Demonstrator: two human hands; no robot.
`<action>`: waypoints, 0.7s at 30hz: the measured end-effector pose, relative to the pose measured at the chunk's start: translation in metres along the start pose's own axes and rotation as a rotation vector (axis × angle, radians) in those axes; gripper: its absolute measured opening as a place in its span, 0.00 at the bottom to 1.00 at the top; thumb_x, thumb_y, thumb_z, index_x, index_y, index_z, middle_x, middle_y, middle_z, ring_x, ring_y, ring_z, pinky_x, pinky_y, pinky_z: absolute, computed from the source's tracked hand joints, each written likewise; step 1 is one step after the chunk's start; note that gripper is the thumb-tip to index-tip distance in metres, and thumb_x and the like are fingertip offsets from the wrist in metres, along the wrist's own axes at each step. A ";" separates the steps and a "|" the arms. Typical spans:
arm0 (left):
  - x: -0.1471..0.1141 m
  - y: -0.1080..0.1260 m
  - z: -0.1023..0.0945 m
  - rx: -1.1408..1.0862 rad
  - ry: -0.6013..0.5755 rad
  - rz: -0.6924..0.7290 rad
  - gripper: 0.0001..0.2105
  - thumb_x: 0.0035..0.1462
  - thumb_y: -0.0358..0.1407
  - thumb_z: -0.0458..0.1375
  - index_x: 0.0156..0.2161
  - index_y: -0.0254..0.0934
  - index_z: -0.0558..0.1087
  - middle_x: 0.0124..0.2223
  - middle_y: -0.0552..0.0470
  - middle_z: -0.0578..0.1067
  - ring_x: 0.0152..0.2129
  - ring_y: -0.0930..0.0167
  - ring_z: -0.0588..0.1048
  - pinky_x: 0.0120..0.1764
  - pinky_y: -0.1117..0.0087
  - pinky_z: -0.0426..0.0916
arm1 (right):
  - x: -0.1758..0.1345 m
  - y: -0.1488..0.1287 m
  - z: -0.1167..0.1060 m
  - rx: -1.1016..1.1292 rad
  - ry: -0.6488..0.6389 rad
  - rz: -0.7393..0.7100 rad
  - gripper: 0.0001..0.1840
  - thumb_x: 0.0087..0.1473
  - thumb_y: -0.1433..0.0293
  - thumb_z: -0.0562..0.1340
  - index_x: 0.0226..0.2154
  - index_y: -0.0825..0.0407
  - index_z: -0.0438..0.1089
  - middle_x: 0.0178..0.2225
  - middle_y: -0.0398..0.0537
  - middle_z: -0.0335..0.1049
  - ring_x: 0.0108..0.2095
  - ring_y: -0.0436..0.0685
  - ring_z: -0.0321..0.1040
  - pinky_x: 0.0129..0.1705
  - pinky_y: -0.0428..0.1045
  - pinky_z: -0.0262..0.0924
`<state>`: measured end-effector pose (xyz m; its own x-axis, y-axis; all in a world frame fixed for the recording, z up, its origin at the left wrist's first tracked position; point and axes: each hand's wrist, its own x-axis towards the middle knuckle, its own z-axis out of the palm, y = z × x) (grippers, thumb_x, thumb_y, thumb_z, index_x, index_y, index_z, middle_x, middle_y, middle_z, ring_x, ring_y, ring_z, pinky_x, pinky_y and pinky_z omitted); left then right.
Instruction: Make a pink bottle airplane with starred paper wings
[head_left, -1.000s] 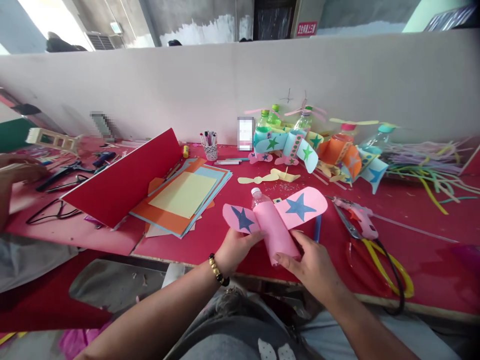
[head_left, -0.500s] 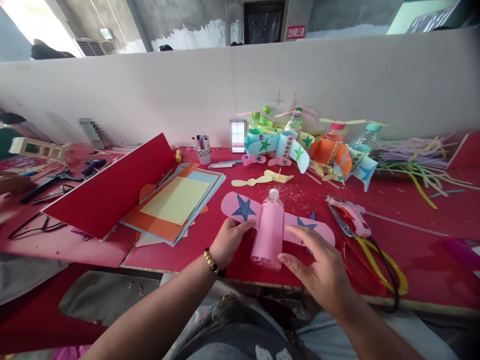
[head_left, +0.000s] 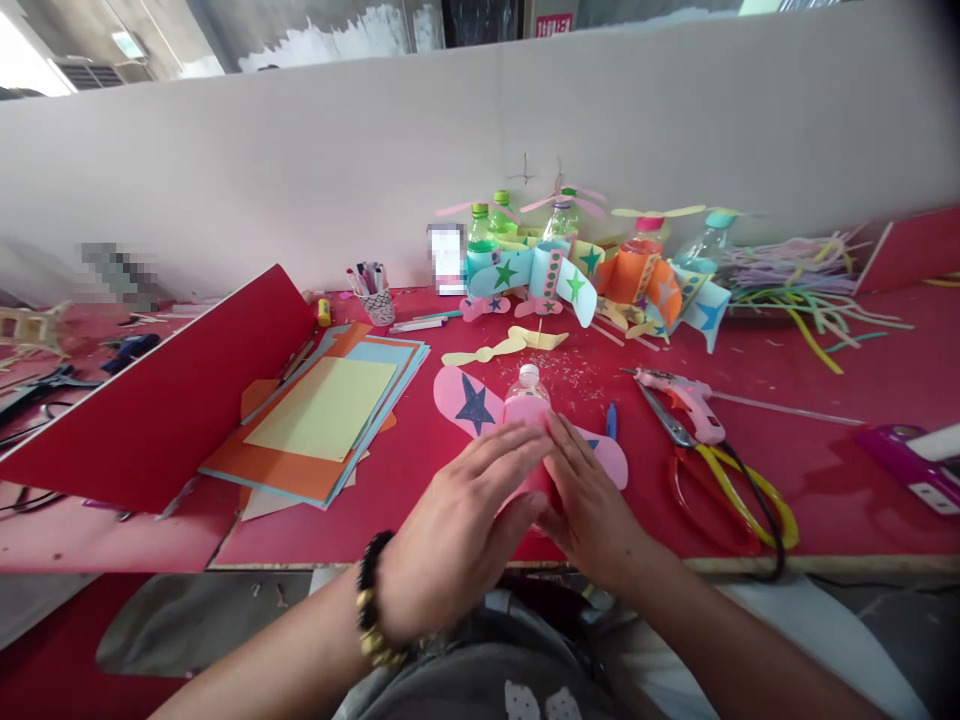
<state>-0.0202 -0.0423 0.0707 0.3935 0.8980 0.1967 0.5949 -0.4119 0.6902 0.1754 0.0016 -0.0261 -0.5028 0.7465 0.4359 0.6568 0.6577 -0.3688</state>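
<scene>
A clear plastic bottle (head_left: 529, 377) with a white cap lies on the red table, wrapped in pink paper (head_left: 525, 410). From its sides spread two rounded pink paper wings with dark blue stars, the left wing (head_left: 448, 396) and the partly covered right wing (head_left: 613, 462). My left hand (head_left: 469, 520), a beaded bracelet at its wrist, reaches over the bottle with fingers stretched out. My right hand (head_left: 589, 500) lies along the bottle's right side, its fingers straight and meeting those of the left. Both hands hide most of the bottle's body.
On the right lie large scissors (head_left: 705, 460) and a pink glue gun (head_left: 690, 400). A stack of coloured paper (head_left: 322, 410) and a tilted red board (head_left: 165, 410) occupy the left. Behind stand several decorated bottle planes (head_left: 555, 270), a pen cup (head_left: 377, 305) and a phone (head_left: 448, 260).
My left hand has left the left wing and moved right over the bottle. My right hand has closed in on the bottle's side. The view has shifted slightly.
</scene>
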 end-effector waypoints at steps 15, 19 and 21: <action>0.012 -0.053 0.063 -0.156 0.080 -0.163 0.33 0.71 0.50 0.39 0.71 0.29 0.43 0.73 0.40 0.39 0.69 0.66 0.40 0.68 0.61 0.42 | -0.013 -0.011 0.003 0.422 -0.089 0.258 0.42 0.67 0.61 0.51 0.70 0.40 0.20 0.73 0.44 0.18 0.72 0.62 0.22 0.70 0.65 0.39; 0.010 -0.056 0.067 -0.206 0.107 -0.147 0.30 0.72 0.47 0.41 0.71 0.35 0.42 0.73 0.46 0.36 0.69 0.68 0.38 0.68 0.62 0.41 | -0.013 -0.014 0.003 0.545 -0.075 0.344 0.43 0.66 0.60 0.52 0.70 0.40 0.22 0.73 0.41 0.17 0.72 0.61 0.21 0.70 0.65 0.34; 0.009 -0.058 0.067 -0.214 0.108 -0.133 0.29 0.72 0.46 0.42 0.72 0.37 0.42 0.73 0.48 0.36 0.69 0.67 0.37 0.68 0.62 0.40 | -0.013 -0.015 0.003 0.578 -0.079 0.365 0.43 0.65 0.60 0.53 0.70 0.41 0.23 0.73 0.41 0.18 0.72 0.61 0.21 0.70 0.64 0.33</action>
<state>-0.0043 -0.0208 -0.0140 0.2381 0.9581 0.1592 0.4703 -0.2571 0.8442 0.1705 -0.0175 -0.0286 -0.3605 0.9210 0.1473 0.3976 0.2946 -0.8690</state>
